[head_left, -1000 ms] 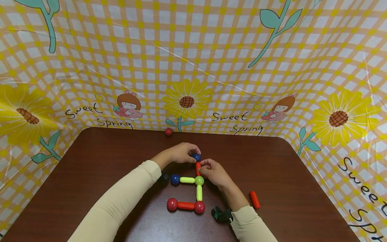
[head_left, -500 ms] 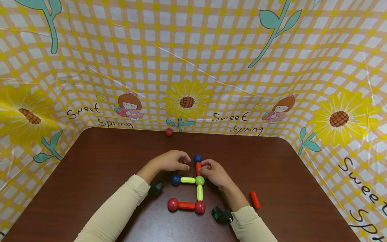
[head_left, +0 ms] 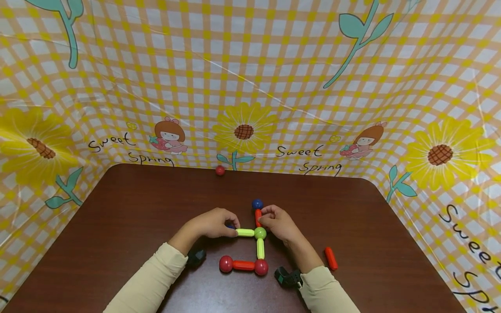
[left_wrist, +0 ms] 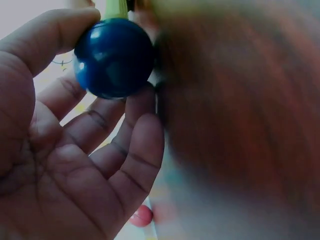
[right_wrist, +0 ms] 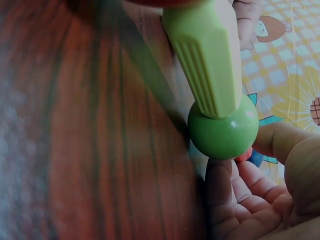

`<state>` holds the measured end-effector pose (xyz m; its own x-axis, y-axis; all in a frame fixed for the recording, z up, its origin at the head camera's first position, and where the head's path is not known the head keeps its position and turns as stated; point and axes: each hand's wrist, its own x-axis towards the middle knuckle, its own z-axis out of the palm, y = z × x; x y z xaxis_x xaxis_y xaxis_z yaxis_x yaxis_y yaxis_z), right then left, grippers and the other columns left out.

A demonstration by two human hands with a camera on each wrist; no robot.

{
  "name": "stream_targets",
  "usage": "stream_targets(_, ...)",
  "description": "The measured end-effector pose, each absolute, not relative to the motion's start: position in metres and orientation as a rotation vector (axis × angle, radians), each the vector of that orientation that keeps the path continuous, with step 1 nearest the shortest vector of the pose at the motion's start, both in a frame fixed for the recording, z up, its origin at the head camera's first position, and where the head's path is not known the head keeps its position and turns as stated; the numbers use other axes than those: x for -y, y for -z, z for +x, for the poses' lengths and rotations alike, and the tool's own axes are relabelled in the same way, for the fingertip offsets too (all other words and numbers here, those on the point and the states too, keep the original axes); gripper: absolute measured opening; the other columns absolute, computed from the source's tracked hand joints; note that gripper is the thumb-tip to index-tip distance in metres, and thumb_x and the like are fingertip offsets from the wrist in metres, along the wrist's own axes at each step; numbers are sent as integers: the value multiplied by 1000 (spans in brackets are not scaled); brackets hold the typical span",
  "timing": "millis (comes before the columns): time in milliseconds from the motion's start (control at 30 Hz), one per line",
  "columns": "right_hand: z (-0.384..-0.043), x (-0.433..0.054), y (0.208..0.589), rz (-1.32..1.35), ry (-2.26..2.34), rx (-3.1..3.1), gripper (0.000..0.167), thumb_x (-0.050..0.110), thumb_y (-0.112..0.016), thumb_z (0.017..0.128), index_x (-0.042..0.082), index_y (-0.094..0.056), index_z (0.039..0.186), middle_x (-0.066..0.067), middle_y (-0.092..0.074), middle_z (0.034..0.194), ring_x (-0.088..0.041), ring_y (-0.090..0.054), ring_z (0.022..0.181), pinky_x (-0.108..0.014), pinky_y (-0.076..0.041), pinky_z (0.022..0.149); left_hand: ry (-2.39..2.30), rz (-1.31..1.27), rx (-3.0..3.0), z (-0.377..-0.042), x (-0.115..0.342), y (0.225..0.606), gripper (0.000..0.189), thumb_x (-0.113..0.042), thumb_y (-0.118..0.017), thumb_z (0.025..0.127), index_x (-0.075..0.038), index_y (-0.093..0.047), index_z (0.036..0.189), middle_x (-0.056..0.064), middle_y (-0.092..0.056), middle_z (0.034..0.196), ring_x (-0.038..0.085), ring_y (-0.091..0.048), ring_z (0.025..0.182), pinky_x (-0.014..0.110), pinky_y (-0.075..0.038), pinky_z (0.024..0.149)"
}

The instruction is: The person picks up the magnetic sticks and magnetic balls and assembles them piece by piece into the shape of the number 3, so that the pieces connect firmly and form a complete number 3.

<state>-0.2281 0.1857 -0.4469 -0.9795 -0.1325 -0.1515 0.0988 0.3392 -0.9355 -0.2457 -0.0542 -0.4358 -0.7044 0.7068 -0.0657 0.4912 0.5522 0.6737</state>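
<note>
Magnetic rods and balls are joined into a shape on the table. With curled fingers and thumb, my left hand [head_left: 213, 222] holds a blue ball [left_wrist: 115, 57] at the left end of a yellow-green rod [head_left: 245, 232]. That rod meets a green ball [head_left: 260, 233]. My right hand [head_left: 279, 222] pinches the red rod [head_left: 258, 217] beyond the green ball, and another blue ball [head_left: 257, 204] caps its far end. Towards me, a second yellow-green rod [head_left: 260, 249] runs to a red ball [head_left: 261, 267], joined by a red rod [head_left: 244, 265] to another red ball [head_left: 226, 264].
A loose red rod [head_left: 330, 258] lies right of my right forearm. One small red ball [head_left: 220, 170] sits at the table's back edge against the patterned cloth [head_left: 250, 87]. Dark wrist straps with cameras [head_left: 288, 277] are near both cuffs.
My left hand has let go of the far blue ball and moved left and towards me, onto the blue ball of the side rod. My right hand stays on the red rod.
</note>
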Motion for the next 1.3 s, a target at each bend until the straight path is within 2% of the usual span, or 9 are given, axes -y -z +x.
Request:
stream_targets(200, -227, -184, 444, -19, 1667, -2442, 23, 3, -63, 91, -4, -55, 111, -10, -61, 80, -17, -58, 69, -32, -52, 65, -948, 920, -2472, -244, 55, 438, 5, -17, -72, 88, -21, -71, 91, -11, -62, 84, 10, -53, 79, 28, -45, 73)
stream_targets(433, -227, -185, 445, -3, 1630, -2495, 22, 2, -64, 90, -6, -56, 109, -10, -62, 82, -18, -58, 69, -32, -53, 62, -983, 904, -2448, -240, 55, 433, 4, -18, -73, 89, -16, -72, 92, -9, -62, 85, 11, -53, 79, 28, -45, 72)
stream_targets(700, -229, -193, 446, -21, 1628, -2460, 25, 7, -64, 93, -6, -57, 113, -12, -64, 89, -20, -61, 71, -35, -54, 66, -987, 928, -2446, -239, 55, 431, 4, -17, -73, 90, -14, -72, 93, -8, -63, 87, 13, -53, 81, 30, -45, 74)
stream_targets(1100, -226, -242, 417, -182, 1552, -2507, 31, 13, -59, 99, -8, -54, 121, -22, -63, 104, -32, -65, 89, -42, -54, 78, -974, 917, -2467, -241, 54, 439, 4, -19, -73, 90, -20, -71, 93, -10, -63, 87, 12, -53, 81, 30, -45, 75)
stream_targets(1300, -210, -272, 407, -210, 1462, -2580, 33, 16, -60, 100, -7, -54, 122, -20, -65, 106, -29, -63, 91, -41, -53, 77, -973, 896, -2465, -242, 55, 439, 5, -19, -74, 89, -21, -71, 93, -10, -63, 87, 12, -53, 82, 31, -45, 75)
